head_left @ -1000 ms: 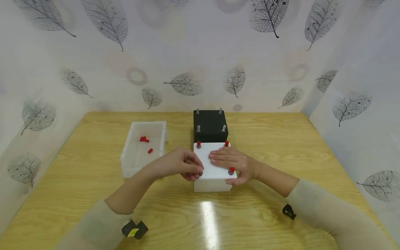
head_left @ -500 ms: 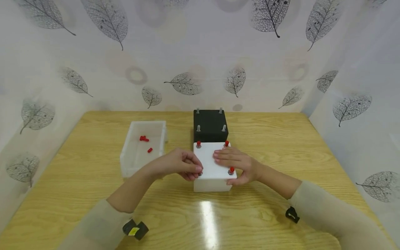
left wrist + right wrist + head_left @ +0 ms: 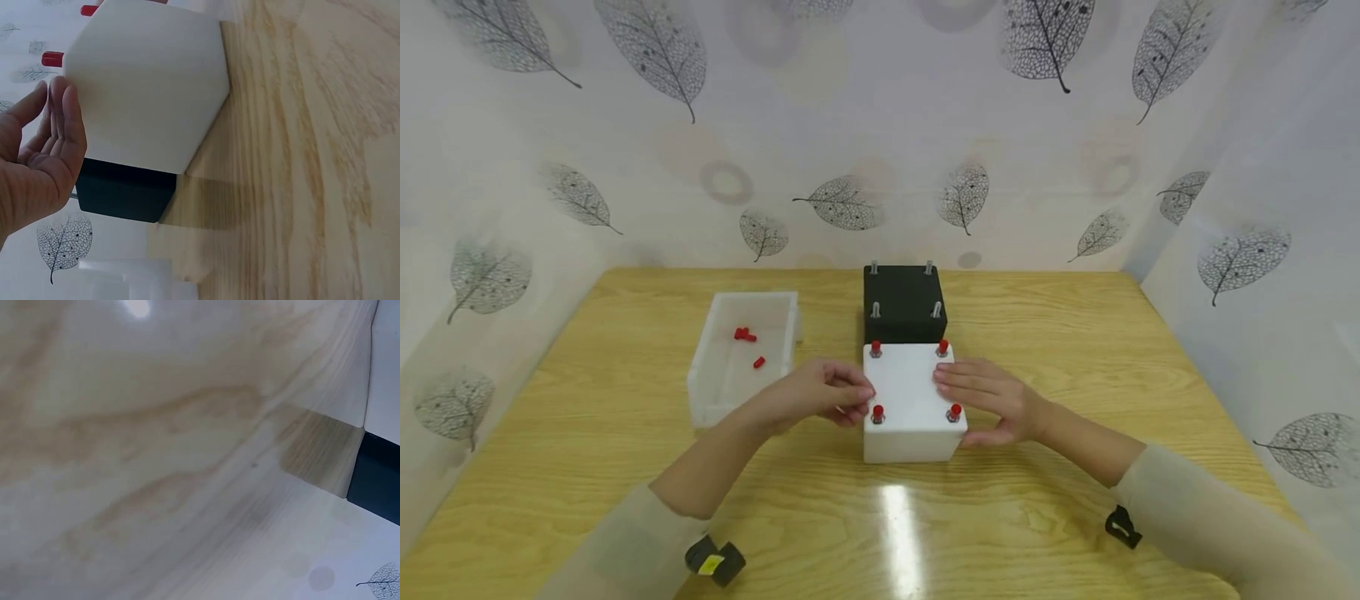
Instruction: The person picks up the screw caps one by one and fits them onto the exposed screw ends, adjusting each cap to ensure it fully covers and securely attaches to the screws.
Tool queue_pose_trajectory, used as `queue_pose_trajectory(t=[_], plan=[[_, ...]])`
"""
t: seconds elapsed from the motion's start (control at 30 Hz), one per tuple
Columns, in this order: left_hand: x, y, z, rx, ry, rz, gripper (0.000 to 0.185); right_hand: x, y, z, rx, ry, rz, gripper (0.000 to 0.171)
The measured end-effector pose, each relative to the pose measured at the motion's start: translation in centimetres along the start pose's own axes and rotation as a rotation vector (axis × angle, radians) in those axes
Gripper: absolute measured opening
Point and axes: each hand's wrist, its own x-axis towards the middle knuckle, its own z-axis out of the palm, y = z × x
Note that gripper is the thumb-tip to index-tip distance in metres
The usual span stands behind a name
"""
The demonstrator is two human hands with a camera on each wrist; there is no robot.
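We are looking down at a wooden desk [image 3: 625,467] with a white block [image 3: 910,400] sitting near its middle. Four red caps [image 3: 877,412] are standing on the block's top, one at each corner. Directly behind the white block, and touching it, a black block [image 3: 904,302] is sitting with four bare metal studs [image 3: 875,309] sticking up from its corners.

Our left hand [image 3: 817,393] is resting at the left edge of the white block, with its fingers bent and the fingertips [image 3: 863,393] meeting just above the near-left cap. From the head view we cannot tell whether this grip is pinching anything. In the left wrist view the palm [image 3: 37,169] is showing beside the block's side face with the fingers lying fairly straight and nothing visible in them.

Our right hand [image 3: 992,400] is lying along the right side of the white block. Its fingers are straight, with the tips resting on the top surface between the two right-hand caps, and its thumb is pressing against the block's near right corner. That grip is wide and curling round nothing.

To the left of the blocks, a clear tray [image 3: 707,392] is sitting on the desk, holding a few loose red caps [image 3: 759,362]. The right wrist view is showing only desk grain and an edge of the black block [image 3: 378,481].
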Motion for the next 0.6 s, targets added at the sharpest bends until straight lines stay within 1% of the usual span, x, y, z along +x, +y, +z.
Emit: queue_pose_trajectory(t=[0.1,0.17,0.23,0.3,0.37,0.43,0.5,0.6], plan=[[0.0,-0.3,0.0,-0.057,0.076,-0.014,0.020,-0.1,-0.3,-0.2,-0.048,0.080,-0.017,0.048],[0.0,-0.4,0.0,-0.099,0.120,-0.028,0.021,-0.3,-0.5,-0.2,-0.078,0.123,-0.003,0.045],[0.0,-0.5,0.0,-0.137,0.156,-0.047,0.024,-0.5,-0.8,-0.2,-0.102,0.156,0.047,0.043],[0.0,-0.6,0.0,-0.173,0.187,-0.070,0.027,-0.7,-1.1,-0.2,-0.119,0.186,0.143,0.043],[0.0,-0.6,0.0,-0.202,0.218,-0.103,0.032,-0.8,-1.7,-0.3,-0.125,0.210,0.293,0.042],[0.1,-0.6,0.0,-0.233,0.239,-0.131,0.039,-0.7,-2.4,-0.3,-0.099,0.230,0.487,0.033],[0.1,-0.6,0.0,-0.263,0.261,-0.166,0.046,-0.4,-3.2,-0.3,-0.075,0.230,0.702,0.023],[0.1,-0.5,0.0,-0.315,0.271,-0.191,0.055,0.6,-3.9,-0.5,-0.018,0.192,1.047,0.025]])
